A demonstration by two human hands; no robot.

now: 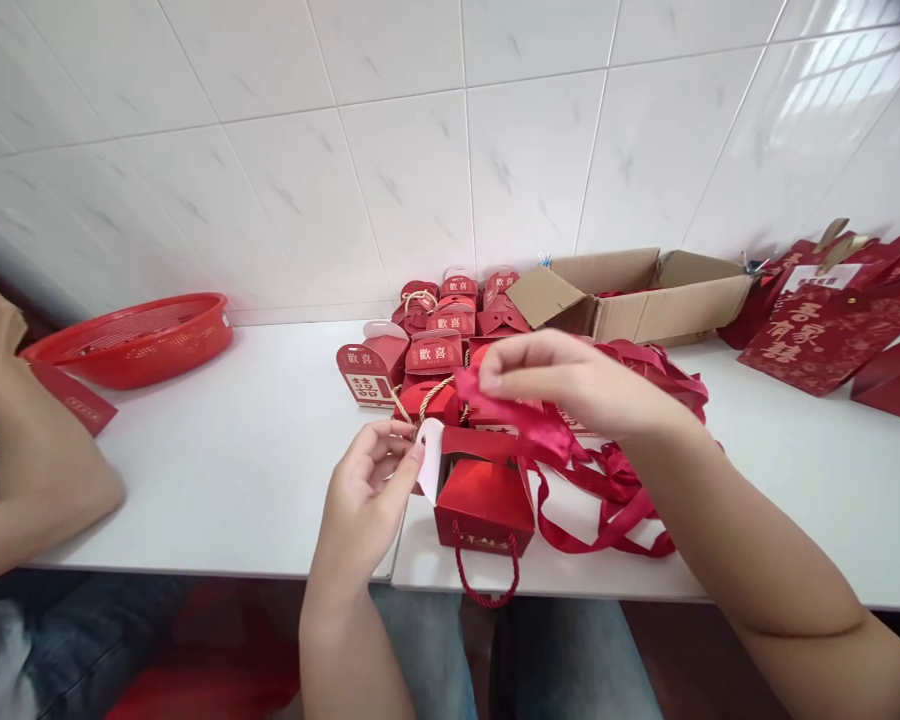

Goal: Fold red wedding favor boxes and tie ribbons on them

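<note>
A small red gift box (484, 505) stands at the near edge of the white table (247, 460), its white-lined flap up and a red cord handle hanging over the edge. My left hand (367, 495) pinches that flap, next to a gold cord. My right hand (570, 385) is closed on a red ribbon (529, 418) just above the box. More red ribbon (615, 500) lies in a loose heap to the right of the box.
Several finished red boxes (435, 345) are clustered behind. An open cardboard carton (645, 295) lies at the back right, with red paper bags (832, 330) beyond it. A red plastic basket (139, 340) sits at the left. Another person's arm (37, 460) rests on the table's left side.
</note>
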